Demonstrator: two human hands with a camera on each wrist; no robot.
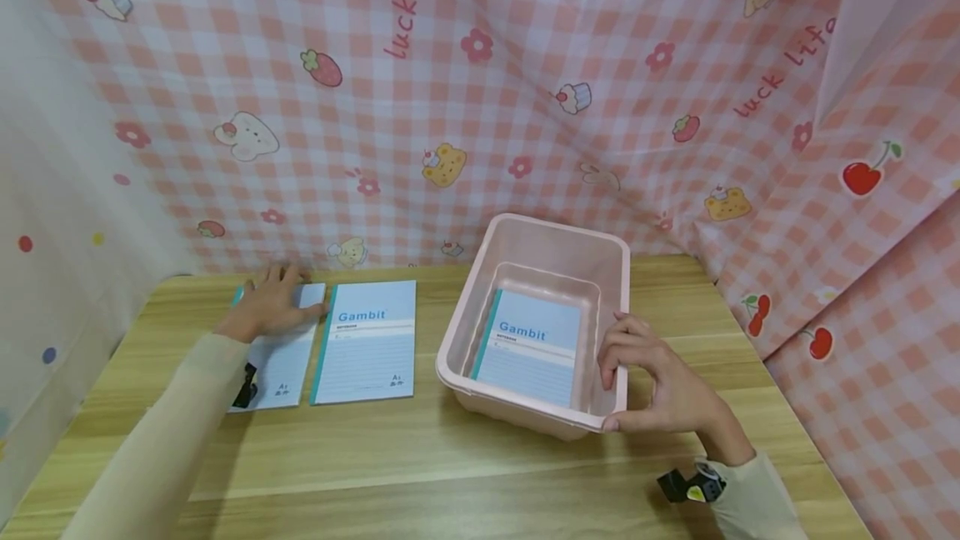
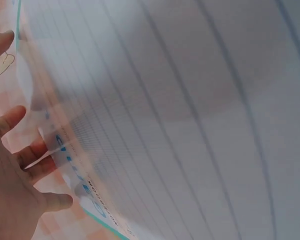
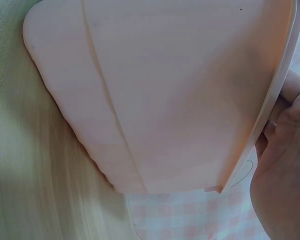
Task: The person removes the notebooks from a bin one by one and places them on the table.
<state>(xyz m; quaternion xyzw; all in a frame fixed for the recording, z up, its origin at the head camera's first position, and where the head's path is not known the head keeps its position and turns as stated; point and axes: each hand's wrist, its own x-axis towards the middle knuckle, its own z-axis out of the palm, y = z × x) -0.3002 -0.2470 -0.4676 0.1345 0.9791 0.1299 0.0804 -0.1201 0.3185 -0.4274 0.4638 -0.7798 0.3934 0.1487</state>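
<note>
My left hand lies with spread fingers over the upper part of a light blue notebook at the left of the table. In the left wrist view the fingers are at the top edge of that notebook. A second notebook, marked Gambit, lies just to its right. My right hand grips the near right rim of a pink bin, fingers over the edge and thumb outside. Another Gambit notebook lies flat inside the bin. The right wrist view shows the bin's outer wall beside my hand.
The wooden table reaches back to a pink checked cloth hanging behind it. More of the cloth hangs at the right, and a pale curtain is on the left.
</note>
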